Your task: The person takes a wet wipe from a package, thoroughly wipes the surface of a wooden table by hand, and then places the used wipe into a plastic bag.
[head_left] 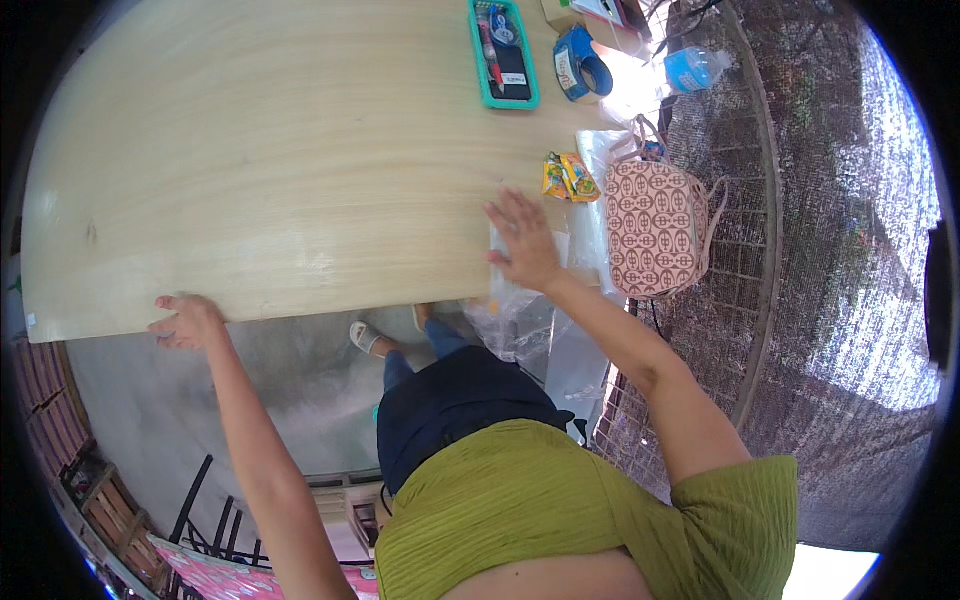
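Observation:
My left hand [187, 322] rests at the near edge of the pale wooden table [270, 170], toward its left corner, fingers apart and nothing in them. Over on the right, my right hand [525, 240] is spread, slightly blurred, above or on some clear plastic [508, 318] that hangs over the table's front edge. Whether its palm touches the plastic I cannot tell. Just beyond that hand lie small yellow snack packets [570, 178]. A pink patterned bag [657, 228] with handles stands to the right of them, beside more clear plastic sheeting [597, 150].
Farther back are a teal tray [533, 95] holding pens and a dark phone-like object, a blue tape roll [583, 68] and a bottle with a blue label [697, 70]. A mesh-covered grille [765, 250] borders the right side. Below is grey floor [290, 375], with a metal-framed rack behind at left.

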